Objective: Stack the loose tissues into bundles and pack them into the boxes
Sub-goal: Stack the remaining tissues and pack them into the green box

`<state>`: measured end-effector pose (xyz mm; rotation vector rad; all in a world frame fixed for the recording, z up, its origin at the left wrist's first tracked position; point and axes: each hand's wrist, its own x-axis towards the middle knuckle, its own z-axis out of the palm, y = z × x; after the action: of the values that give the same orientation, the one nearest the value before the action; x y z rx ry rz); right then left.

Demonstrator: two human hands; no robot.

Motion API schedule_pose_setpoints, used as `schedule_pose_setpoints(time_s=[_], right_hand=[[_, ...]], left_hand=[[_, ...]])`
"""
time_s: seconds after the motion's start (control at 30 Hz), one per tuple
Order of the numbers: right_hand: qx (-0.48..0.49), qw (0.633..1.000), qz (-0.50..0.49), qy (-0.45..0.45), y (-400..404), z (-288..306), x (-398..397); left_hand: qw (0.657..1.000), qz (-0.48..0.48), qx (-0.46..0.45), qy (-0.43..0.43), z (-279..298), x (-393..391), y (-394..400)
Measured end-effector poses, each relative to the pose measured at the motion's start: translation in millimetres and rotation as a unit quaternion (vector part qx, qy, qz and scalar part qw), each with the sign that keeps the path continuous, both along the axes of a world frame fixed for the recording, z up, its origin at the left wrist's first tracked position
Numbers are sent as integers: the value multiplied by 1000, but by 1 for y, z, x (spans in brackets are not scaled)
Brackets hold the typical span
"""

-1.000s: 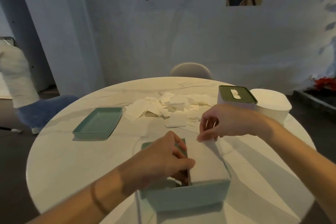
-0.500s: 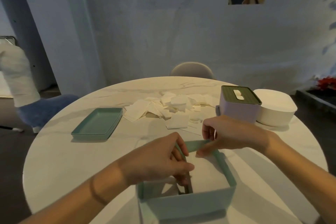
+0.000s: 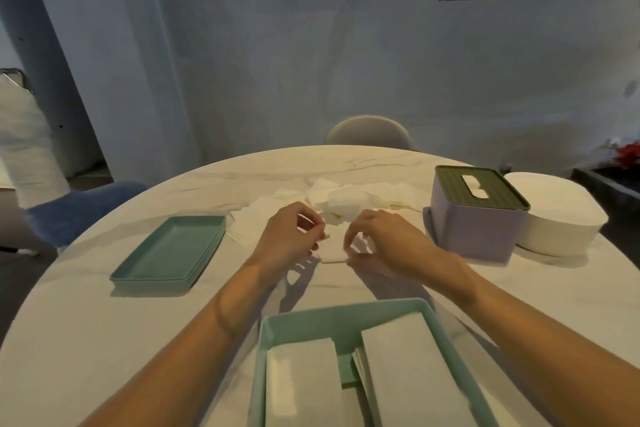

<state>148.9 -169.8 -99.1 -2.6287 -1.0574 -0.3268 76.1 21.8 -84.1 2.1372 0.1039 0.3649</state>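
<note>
Head | L grip (image 3: 289, 237) & R grip (image 3: 375, 239) pinch tissue (image 3: 332, 253) | box (image 3: 346, 314) cut off

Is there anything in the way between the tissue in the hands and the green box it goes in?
Nothing visible. The left hand and right hand pinch a small tissue on the table. Between it and the open green box lies only bare tabletop.

Green box (image 3: 346, 314): near end cut off by the bottom edge at 6 o'clock; depth of its two tissue stacks not readable. Left hand (image 3: 284, 239) and right hand (image 3: 379, 239) cover the side edges of the small tissue (image 3: 332, 253). Grip unclear. Loose tissue pile (image 3: 346, 199) at 12 o'clock: single sheets indistinguishable.
</note>
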Motion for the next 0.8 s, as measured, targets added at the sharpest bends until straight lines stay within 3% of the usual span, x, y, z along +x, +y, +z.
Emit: schedule_pose_setpoints(time_s=[0.13,0.23,0.37,0.5,0.6,0.73,0.8], right_hand=[[40,999,27,-26,5,-11,10],[160,983,50,73,0,-13,16],[256,946,82,182,-6,-8,20],[265,939,77,205,-9,-6,12],[232,955,66,173,-22,-4,10],[15,984,26,173,-42,-5,14],[-27,985,20,167,-44,-7,15]], left_hand=[[997,-49,48,-47,-12,12,6],[986,-107,119,-53,-21,17,15],[977,-149,98,-121,-25,17,16],[978,-129,54,-153,-25,17,10],[990,-75,-14,-118,-27,15,9],[979,-52,-188,-54,-31,9,15],[969,-45,-237,-52,-35,12,19]])
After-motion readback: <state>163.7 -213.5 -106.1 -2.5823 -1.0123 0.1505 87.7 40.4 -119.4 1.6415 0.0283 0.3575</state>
